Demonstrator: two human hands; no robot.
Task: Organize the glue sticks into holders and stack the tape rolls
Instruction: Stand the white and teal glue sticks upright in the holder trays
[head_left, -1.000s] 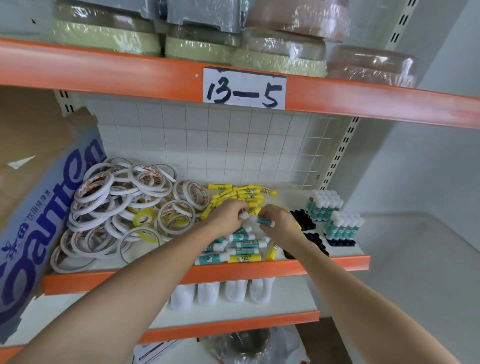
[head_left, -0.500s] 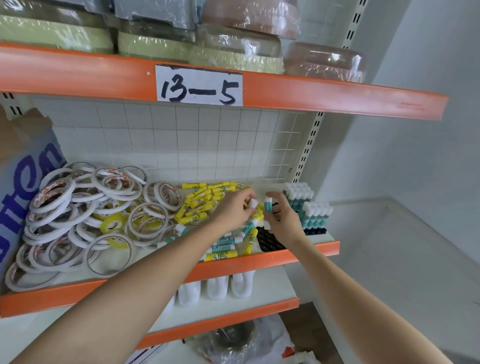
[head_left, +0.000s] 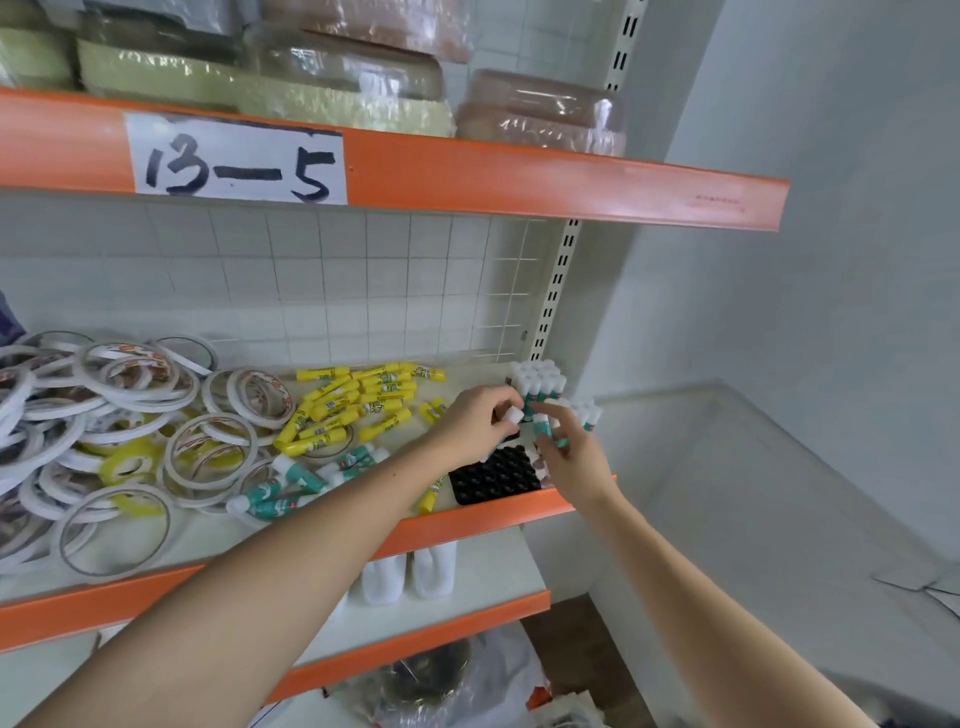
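Both hands over the black holder (head_left: 493, 475) at shelf's right end, left hand (head_left: 475, 421) pinching a white-capped glue stick (head_left: 511, 415), right hand (head_left: 569, 457) pinching a teal one (head_left: 543, 427) upright, presumably for slotting in.

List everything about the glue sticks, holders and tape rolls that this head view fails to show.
- Black holder: its right end is hidden behind the right hand.
- Glue stick in the left hand: only the white cap shows; fingers cover the body.
- Tape rolls: the pile is cut off by the left edge.
- Yellow glue sticks: label print is too small and blurred to read.
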